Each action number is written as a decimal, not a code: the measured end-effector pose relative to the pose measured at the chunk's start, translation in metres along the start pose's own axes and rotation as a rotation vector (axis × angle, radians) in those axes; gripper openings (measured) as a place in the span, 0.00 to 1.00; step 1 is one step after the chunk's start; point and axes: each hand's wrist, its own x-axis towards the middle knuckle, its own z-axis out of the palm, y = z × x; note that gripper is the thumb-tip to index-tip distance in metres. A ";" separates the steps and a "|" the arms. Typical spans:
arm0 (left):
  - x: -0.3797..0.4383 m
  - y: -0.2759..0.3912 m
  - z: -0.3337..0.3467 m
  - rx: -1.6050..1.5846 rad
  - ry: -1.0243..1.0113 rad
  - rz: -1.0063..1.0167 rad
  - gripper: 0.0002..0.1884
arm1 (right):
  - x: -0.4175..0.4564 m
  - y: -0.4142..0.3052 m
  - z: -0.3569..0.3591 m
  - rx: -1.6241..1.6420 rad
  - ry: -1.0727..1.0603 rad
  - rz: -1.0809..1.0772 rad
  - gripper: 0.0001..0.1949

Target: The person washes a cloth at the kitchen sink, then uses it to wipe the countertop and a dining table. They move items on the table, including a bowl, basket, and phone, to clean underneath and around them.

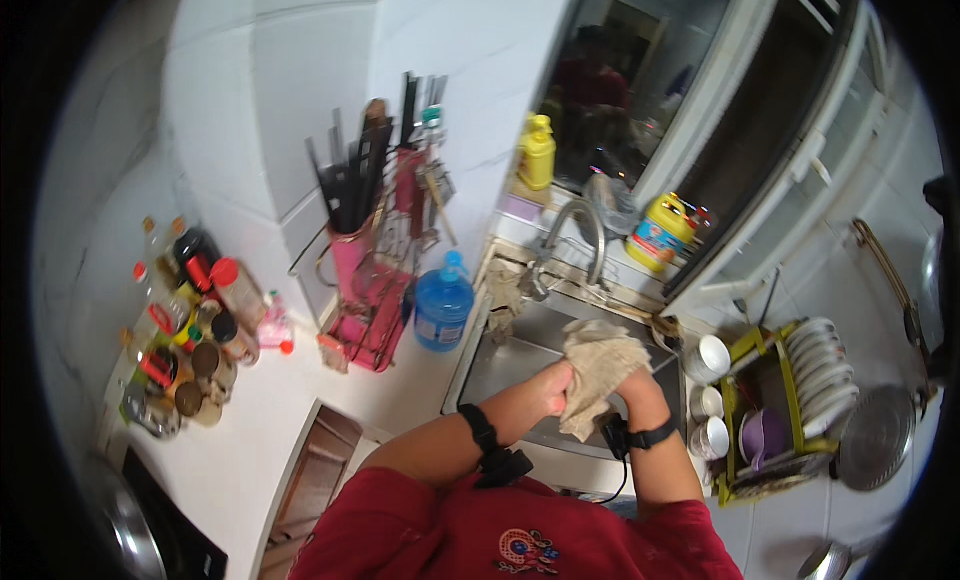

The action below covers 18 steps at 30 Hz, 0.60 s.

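Note:
A beige dishcloth (600,362) hangs bunched between my two hands above the stainless steel sink (495,381). My left hand (555,385) grips its left edge, thumb and knuckles showing. On the other side, my right hand (637,385) is mostly covered by the cloth, its fingers hidden behind the folds. Behind the cloth rises a curved metal faucet (596,227) at the back of the sink. A second crumpled rag (504,298) lies on the sink's left rim.
Left of the sink stand a blue water jug (444,310) and a pink utensil rack (367,325). Seasoning bottles (202,347) crowd the far left counter. At right are white bowls (709,358) and a green dish rack (724,479) with plates. A yellow detergent jug (660,231) sits on the windowsill.

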 end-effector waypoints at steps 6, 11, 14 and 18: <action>0.007 -0.002 -0.006 -0.019 -0.050 -0.078 0.18 | -0.007 -0.001 0.005 0.585 0.101 0.325 0.19; -0.026 0.000 0.015 0.068 0.015 -0.069 0.19 | -0.013 0.001 0.003 0.371 0.041 0.267 0.21; -0.012 -0.005 0.012 0.106 -0.123 -0.169 0.20 | -0.032 0.046 0.037 0.254 -0.028 0.063 0.21; -0.025 -0.010 0.010 0.254 -0.265 -0.207 0.17 | -0.016 0.057 -0.002 0.525 -0.596 -0.142 0.17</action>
